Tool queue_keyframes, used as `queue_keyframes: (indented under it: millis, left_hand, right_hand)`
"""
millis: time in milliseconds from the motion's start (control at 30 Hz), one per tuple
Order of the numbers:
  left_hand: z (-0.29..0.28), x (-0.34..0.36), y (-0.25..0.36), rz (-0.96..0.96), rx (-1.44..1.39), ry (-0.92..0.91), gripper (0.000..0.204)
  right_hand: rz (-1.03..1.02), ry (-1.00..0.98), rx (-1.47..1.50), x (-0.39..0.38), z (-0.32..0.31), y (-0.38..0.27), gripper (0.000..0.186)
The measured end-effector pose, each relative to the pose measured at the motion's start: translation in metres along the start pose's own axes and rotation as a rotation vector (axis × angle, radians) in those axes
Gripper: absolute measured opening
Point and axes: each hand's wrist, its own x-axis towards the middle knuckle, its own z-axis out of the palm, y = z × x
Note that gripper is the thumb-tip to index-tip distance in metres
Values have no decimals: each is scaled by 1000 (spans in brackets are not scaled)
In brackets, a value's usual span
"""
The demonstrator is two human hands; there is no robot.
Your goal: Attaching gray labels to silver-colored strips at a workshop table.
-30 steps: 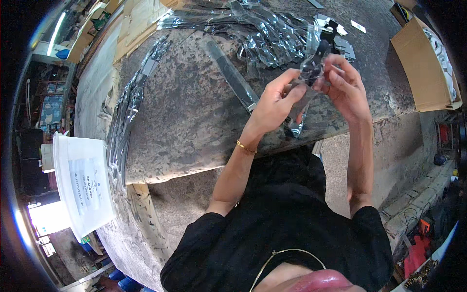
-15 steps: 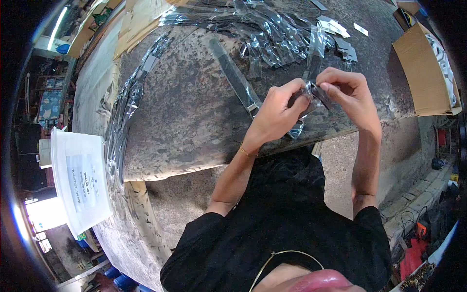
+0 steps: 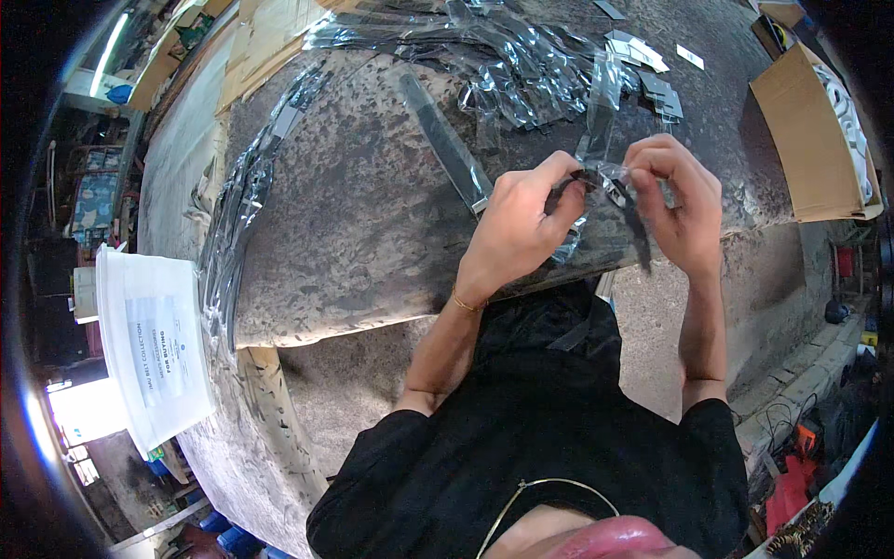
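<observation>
My left hand (image 3: 521, 219) is closed, thumb and fingers pinching a black belt (image 3: 643, 240) with a shiny metal piece at its end. The belt's dark tail hangs down beside the fingers of my right hand (image 3: 686, 205). Those fingers are curled in a pinch at the mouth of a clear plastic sleeve (image 3: 603, 98), which stretches away across the table. How far the belt sits inside the sleeve is hard to make out. To the left of my left hand lies another dark belt in clear plastic (image 3: 445, 144).
Across the far side of the dark, worn table (image 3: 354, 233) spreads a pile of plastic-wrapped belts (image 3: 531, 74); more form a row (image 3: 244, 205) at left. Small cards (image 3: 638, 51) lie far right. A cardboard box (image 3: 805, 135) stands right, a white plastic bin (image 3: 154, 349) left.
The belt's dark tail has dropped and now hangs lower beside my right hand. My hands have moved slightly apart, the left a little toward the left.
</observation>
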Motion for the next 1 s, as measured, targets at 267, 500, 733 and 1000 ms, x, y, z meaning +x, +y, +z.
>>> queue_keyframes:
  millis: [267, 500, 733, 1000]
  left_hand:
    - [8, 0, -12, 125, 149, 131, 8]
    - [3, -1, -12, -56, -29, 22, 9]
    - [3, -5, -23, -73, -156, 27, 11]
    - [2, -4, -19, -100, -379, -90, 13]
  right_hand:
    - [287, -99, 204, 4, -3, 10, 19]
    - [382, 47, 276, 20, -27, 15, 23]
    - [404, -185, 483, 11, -7, 34, 18]
    - [65, 90, 1014, 23, -16, 54, 6]
